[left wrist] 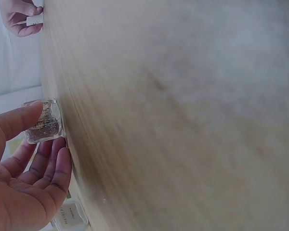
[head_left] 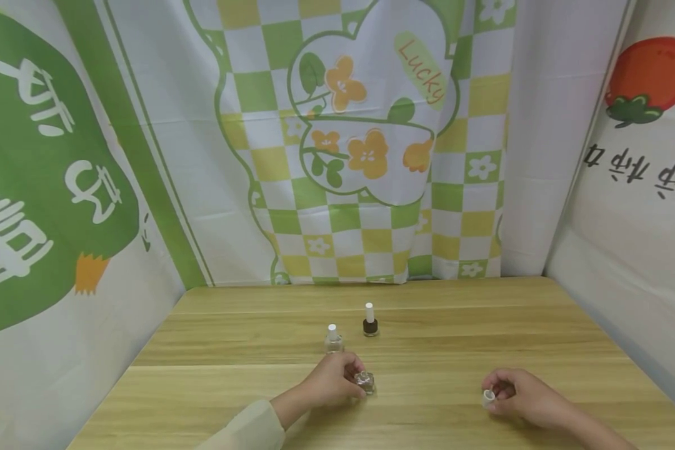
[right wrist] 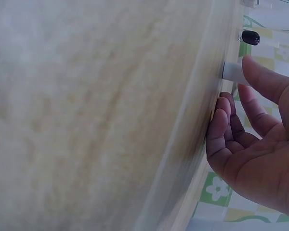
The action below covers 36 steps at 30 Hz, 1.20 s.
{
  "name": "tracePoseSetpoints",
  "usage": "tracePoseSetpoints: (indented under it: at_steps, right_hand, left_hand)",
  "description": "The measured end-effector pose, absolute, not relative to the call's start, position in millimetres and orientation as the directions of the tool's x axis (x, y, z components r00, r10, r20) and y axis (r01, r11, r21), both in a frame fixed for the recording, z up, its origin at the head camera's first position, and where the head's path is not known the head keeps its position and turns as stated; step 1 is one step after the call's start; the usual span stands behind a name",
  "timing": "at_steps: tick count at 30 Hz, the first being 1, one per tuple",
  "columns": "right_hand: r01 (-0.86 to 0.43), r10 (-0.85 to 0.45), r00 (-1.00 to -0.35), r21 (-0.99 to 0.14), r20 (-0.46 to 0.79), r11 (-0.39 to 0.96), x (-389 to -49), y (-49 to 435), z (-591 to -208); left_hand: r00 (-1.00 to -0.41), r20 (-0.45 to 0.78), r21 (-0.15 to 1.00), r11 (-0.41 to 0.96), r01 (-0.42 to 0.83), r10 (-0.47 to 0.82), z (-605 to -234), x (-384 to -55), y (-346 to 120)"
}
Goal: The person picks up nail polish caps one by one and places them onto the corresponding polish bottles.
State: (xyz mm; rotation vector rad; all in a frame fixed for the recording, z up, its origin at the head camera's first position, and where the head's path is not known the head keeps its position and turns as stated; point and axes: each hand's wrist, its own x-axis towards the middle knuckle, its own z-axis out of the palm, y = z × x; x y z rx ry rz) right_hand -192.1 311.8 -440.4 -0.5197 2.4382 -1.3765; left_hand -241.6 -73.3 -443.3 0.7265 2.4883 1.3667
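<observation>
My left hand (head_left: 333, 380) pinches a small square glass nail polish bottle (head_left: 365, 382) on the table, its neck uncapped. In the left wrist view the thumb lies across the front of this bottle (left wrist: 44, 121), which has glittery contents. Well to the right, my right hand (head_left: 520, 397) holds a white nail polish cap (head_left: 488, 398) between thumb and fingers, low over the table. The right wrist view shows the cap (right wrist: 233, 72) under the thumb, with the other fingers curled below. Whether the cap touches the table I cannot tell.
A clear nail polish bottle with a white cap (head_left: 332, 329) stands just behind my left hand. Farther back and slightly right is a dark nail polish bottle (head_left: 370, 327), also white-capped. The wooden table (head_left: 427, 350) ends at printed curtains (head_left: 371, 237) behind and on both sides.
</observation>
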Motion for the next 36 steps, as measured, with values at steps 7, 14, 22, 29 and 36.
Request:
tracePoseSetpoints:
  at_steps: [7,14,22,29,36]
  right_hand:
    - [-0.178,-0.439,-0.896,-0.846,-0.072,0.502,-191,311,-441]
    - [-0.163,-0.444,-0.892,-0.856,-0.085,0.491,-191,311,-442]
    - [-0.146,-0.443,-0.891,-0.857,-0.104,0.495,-193,313,-442]
    - [-0.166,-0.445,-0.892,-0.865,-0.072,0.473,-192,313,-437]
    - [-0.165,-0.450,-0.891,-0.878,-0.062,0.449,-195,312,-430]
  left_hand:
    - [-0.857,0.050,0.829,0.458,0.322,0.513,-444,-242,-72]
    - [-0.862,0.043,0.828,0.465,0.314,0.506,-447,-242,-73]
    - [-0.868,0.052,0.831,0.461,0.312,0.494,-445,-243,-77]
    - [-0.869,0.066,0.843,0.439,0.311,0.490,-442,-243,-79]
    - [-0.876,0.072,0.856,0.422,0.300,0.477,-436,-241,-79]
